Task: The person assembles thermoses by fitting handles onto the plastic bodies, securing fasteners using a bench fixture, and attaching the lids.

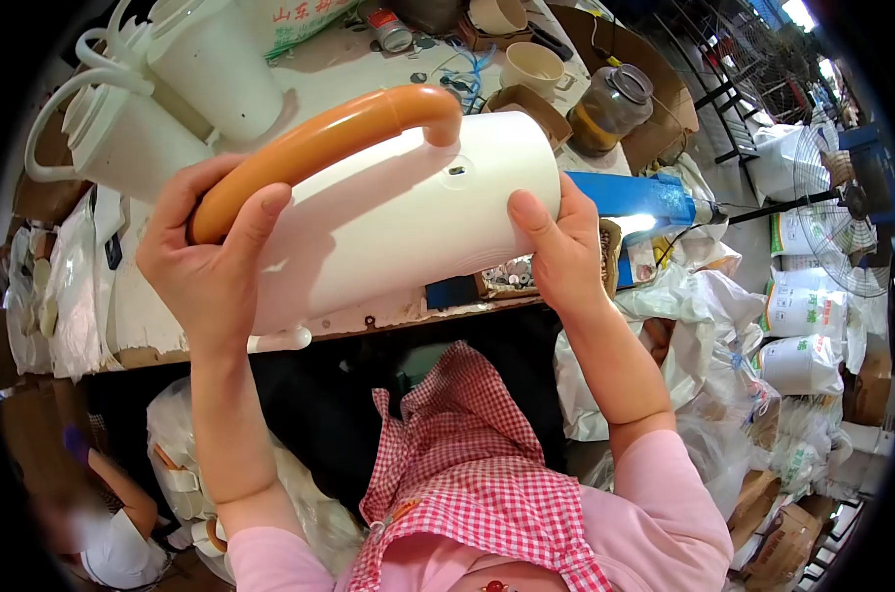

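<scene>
Jug point(398, 222) is up in both hands over the counter point(144, 311) edge, on its side. Long axis runs left-right, right end tipped away from the wearer. Handle point(319, 140) is along its far-left side. Left hand point(206, 242): curled round the handle's left end. Right hand point(564, 247): spread wide, gripping the right end, thumb on the wall, fingertips hidden. Both hands equally near.

A white cylindrical jug point(398, 222) is being held sideways above the worktable point(314, 64); its glossy orange handle point(314, 138) is arching alongside; a small hole point(456, 172) is showing near one handle end.
</scene>
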Demonstrator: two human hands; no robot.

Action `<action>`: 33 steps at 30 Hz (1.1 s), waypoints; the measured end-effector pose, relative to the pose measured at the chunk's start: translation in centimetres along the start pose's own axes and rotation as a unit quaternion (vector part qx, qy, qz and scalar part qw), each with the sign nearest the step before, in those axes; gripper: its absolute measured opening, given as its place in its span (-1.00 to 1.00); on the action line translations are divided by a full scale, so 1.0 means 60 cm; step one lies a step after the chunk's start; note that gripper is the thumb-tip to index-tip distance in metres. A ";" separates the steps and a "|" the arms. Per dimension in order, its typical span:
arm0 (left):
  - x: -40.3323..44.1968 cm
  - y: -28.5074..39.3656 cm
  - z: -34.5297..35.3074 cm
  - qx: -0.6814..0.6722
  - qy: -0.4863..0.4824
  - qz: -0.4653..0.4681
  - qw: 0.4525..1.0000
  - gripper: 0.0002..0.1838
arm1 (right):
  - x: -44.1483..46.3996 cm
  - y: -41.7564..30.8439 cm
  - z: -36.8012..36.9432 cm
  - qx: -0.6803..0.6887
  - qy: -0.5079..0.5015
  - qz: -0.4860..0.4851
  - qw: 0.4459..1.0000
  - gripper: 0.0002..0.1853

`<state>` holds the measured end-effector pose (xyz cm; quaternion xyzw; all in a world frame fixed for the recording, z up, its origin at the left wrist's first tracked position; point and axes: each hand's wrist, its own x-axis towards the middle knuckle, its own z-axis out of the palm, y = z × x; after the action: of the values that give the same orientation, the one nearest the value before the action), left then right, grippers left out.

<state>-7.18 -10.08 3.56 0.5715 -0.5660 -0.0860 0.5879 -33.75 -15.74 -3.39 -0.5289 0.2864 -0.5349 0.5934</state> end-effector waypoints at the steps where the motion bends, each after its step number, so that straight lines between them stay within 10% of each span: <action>1: 0.003 -0.002 0.004 -0.002 0.002 -0.013 1.000 -0.69 | 0.003 0.005 -0.002 0.000 0.005 -0.004 1.000 -0.51; 14: 0.038 -0.009 0.015 0.083 -0.125 -0.063 0.987 -0.72 | 0.012 0.007 0.003 -0.033 0.010 0.064 0.997 -0.53; 16: 0.054 0.039 0.050 0.377 -0.185 0.073 0.905 -0.64 | 0.007 0.006 0.005 -0.052 0.026 0.072 0.996 -0.54; 33: 0.088 0.086 0.121 0.220 -0.406 -0.015 0.887 -0.68 | 0.021 -0.015 -0.010 -0.058 -0.005 0.136 0.989 -0.53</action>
<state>-13.72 -16.48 8.38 0.6097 -0.7510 -0.1932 0.1643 -34.26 -17.03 -2.44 -0.5214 0.3836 -0.4292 0.6299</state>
